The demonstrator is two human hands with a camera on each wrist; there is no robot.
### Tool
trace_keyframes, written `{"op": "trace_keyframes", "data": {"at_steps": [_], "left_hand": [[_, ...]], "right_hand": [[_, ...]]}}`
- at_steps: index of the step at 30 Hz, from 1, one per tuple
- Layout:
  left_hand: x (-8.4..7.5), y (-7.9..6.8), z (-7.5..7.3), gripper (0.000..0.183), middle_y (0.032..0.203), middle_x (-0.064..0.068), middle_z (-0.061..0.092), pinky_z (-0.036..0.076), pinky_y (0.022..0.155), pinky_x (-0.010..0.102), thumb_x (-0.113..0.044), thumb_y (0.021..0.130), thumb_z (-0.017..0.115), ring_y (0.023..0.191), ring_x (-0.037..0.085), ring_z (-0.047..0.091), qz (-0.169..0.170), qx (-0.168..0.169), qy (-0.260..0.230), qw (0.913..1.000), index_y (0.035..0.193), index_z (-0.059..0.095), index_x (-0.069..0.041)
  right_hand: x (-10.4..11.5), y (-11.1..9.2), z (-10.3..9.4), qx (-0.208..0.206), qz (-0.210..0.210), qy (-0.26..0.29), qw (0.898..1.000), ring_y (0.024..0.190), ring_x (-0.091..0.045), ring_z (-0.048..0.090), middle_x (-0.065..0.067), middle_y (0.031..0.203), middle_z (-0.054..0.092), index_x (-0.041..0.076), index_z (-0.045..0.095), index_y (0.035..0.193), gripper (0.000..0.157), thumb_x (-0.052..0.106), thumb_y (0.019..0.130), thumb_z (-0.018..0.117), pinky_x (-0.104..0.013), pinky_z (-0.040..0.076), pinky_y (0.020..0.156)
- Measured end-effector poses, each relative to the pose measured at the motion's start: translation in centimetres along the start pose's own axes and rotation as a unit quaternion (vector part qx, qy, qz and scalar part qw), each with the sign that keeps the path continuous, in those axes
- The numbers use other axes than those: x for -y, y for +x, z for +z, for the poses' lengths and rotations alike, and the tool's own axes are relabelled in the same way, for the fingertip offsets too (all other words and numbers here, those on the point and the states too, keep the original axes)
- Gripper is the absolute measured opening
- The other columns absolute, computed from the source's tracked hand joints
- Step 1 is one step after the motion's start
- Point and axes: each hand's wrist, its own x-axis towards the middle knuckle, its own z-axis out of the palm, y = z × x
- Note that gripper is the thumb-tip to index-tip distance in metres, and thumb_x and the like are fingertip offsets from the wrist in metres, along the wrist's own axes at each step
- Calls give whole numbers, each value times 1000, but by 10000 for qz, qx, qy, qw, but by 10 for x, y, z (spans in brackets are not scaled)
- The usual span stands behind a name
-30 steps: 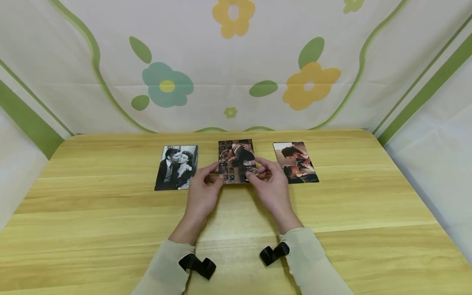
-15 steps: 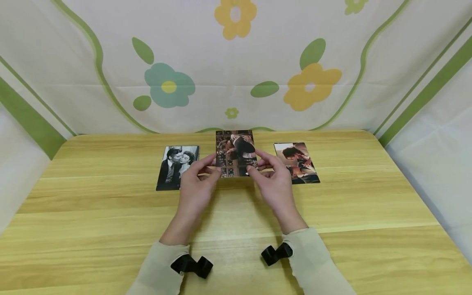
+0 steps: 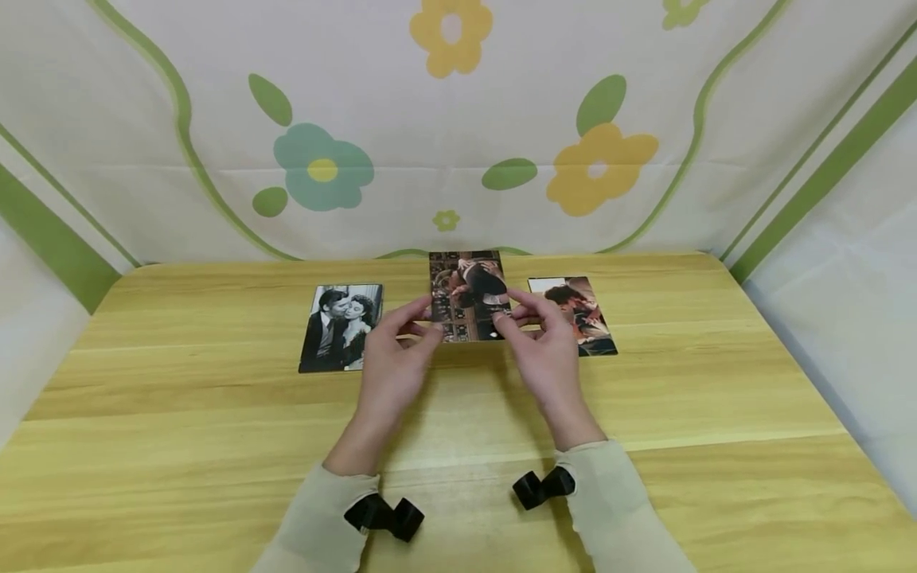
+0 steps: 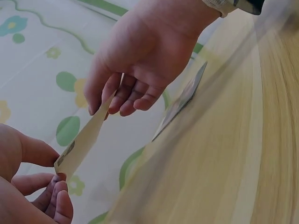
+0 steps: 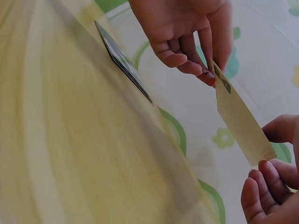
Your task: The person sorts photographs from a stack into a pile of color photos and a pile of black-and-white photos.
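Both hands hold one colour photo card (image 3: 469,290) above the table, its picture side up, showing people against a dark patterned background. My left hand (image 3: 396,358) pinches its left edge near the lower corner between thumb and fingers. At the opposite edge, my right hand (image 3: 548,354) pinches it the same way. Both wrist views show the card's plain cream underside (image 4: 86,142) with a small dark mark near one corner. A black-and-white photo card (image 3: 337,328) of a couple lies to the left. Partly behind my right hand lies another colour photo card (image 3: 591,318).
A light wood table (image 3: 458,469) spreads beneath the hands. Behind it hangs a white cloth (image 3: 415,119) with printed flowers and green lines. In the right wrist view, the cards on the left (image 5: 124,65) show a layered edge, like a small stack.
Since the first frame, both hands have raised the held photo card higher above the table and away from me. Over the last half second it has shifted slightly right. The side cards stay put.
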Motion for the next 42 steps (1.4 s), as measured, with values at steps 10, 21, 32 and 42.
{"op": "trace_keyframes", "data": {"at_steps": [10, 21, 32, 42], "left_hand": [[-11, 6, 49, 48, 122, 13, 72, 56, 94, 34, 0, 94, 75, 106, 24, 65, -130, 372, -221, 9990, 141, 67, -6], [-30, 2, 108, 54, 121, 8, 68, 55, 83, 23, -4, 96, 75, 102, 16, 62, 93, 975, -219, 9949, 149, 61, -4], [-23, 3, 130, 53, 118, 9, 66, 53, 87, 26, -6, 98, 73, 100, 17, 61, 220, 1038, 165, 9942, 149, 60, -1], [6, 9, 140, 53, 113, 10, 67, 51, 81, 26, -8, 97, 76, 95, 16, 55, 355, 1113, 1287, 9848, 147, 61, 3]], "right_hand": [[-7, 18, -39, -744, 218, 231, 9967, 92, -11, 60, 7, 96, 66, 11, 77, 127, 29, 15, 98, 77, -18, 54, 73], [-14, 32, -91, -1692, 707, 316, 9825, 89, -8, 56, 10, 94, 63, 12, 78, 122, 26, 18, 97, 80, -16, 48, 68], [-20, 37, -102, -1819, 974, -155, 9784, 88, -7, 56, 13, 92, 63, 13, 78, 126, 31, 18, 96, 79, -16, 47, 67], [-44, 39, -99, -1405, 1340, -1391, 9711, 94, -7, 58, 8, 104, 65, 16, 75, 136, 40, 24, 97, 77, -17, 49, 69]]}}
